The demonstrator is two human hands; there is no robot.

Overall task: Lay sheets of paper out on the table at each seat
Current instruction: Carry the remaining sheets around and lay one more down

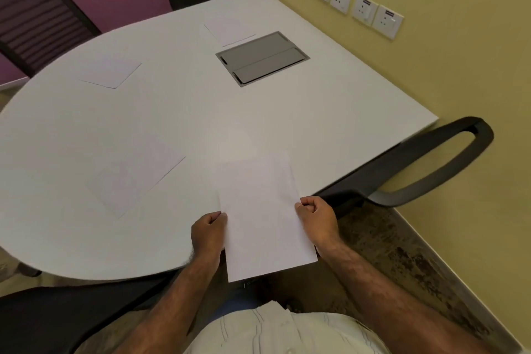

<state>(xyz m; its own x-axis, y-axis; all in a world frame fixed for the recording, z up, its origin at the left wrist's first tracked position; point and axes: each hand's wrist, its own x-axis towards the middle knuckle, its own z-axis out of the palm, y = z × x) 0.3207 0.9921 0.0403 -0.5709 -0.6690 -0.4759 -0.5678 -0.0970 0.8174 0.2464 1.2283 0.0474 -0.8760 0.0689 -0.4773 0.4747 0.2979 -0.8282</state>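
Your left hand pinches the left edge of a white sheet of paper, fingers curled at the margin; your right hand pinches the right edge the same way, thumb on top. The sheet is held lengthwise away from you, its far part over the near edge of the white table, its near end overhanging the edge toward your body; whether the far part touches the tabletop cannot be told. Three other sheets lie flat on the table: one near left, one far left, one far centre, just beside a grey cable hatch set into the top. A black chair armrest sits at the table's right edge; a black mesh chair back stands at far left. Wall sockets line the yellow wall at right.
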